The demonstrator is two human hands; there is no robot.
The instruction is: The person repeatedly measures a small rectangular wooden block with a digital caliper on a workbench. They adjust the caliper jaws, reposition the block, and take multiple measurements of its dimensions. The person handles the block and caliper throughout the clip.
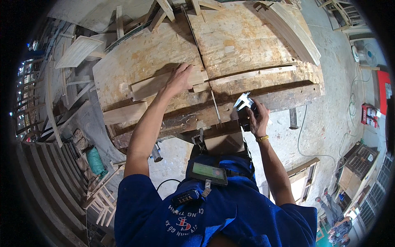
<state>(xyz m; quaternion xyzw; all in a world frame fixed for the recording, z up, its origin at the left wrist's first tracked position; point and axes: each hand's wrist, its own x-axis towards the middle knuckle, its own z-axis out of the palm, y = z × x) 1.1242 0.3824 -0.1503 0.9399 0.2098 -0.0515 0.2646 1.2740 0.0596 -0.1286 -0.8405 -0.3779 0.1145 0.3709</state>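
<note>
My left hand [180, 79] reaches across the workbench [242, 45] and grips a short pale wooden board [150, 86] from above, near its right end. Its fingers curl over the board and partly hide it. At the bench's near edge, my right hand [258, 118] is closed around a caliper [244, 101] with a dark body. The caliper's bright metal jaws point up and to the left, apart from the board. A long thin wooden strip [263, 72] lies to the right of the board. Another flat wood piece [125, 113] rests at the bench's left front.
Long planks [290, 31] lie at the bench's far right. A dark slot [193, 37] runs across the benchtop. Wood offcuts [78, 51] stand on the left, beside a green bundle [96, 161]. A cable [302, 140] trails over the floor. Another person [337, 220] is at the lower right.
</note>
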